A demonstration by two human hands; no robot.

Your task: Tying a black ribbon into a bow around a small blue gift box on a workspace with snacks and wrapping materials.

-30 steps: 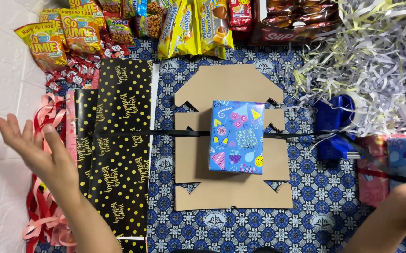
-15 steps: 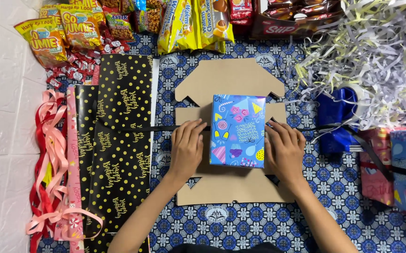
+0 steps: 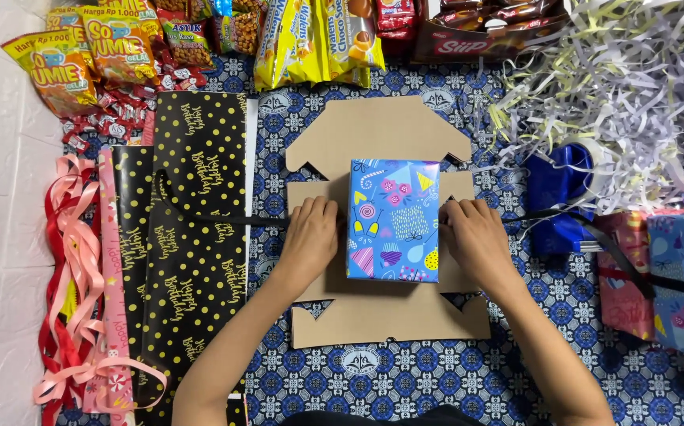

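So the blue wrapped box point(image 3: 394, 220) was sitting right in the middle of a flat brown cardboard cutout point(image 3: 381, 138), and everything else was arranged around that box. The left hand point(image 3: 310, 241) was pressed down on the cardboard just left of the box, fingers together and curled a bit, fingertips right up against the box's left edge. The right hand point(image 3: 476, 241) mirrored it on the box's right side, also resting on the cardboard with fingers close together. Couldn't really tell if either hand was pinching the thin black ribbon point(image 3: 224, 219) that ran out sideways from under the box, it disappeared right where the fingers were.

Left of the box lay sheets of black wrapping paper with gold dots point(image 3: 192, 237), and further left a tangle of pink and red ribbons point(image 3: 74, 300). Above the box was a row of snack packets point(image 3: 310, 39). Up and to the right of it was a big heap of shredded paper point(image 3: 626, 87), with a shiny blue bundle point(image 3: 559, 193) just right of the box and more wrapped gifts point(image 3: 673, 276) beyond that. All of it sat on a blue patterned cloth point(image 3: 405, 379).
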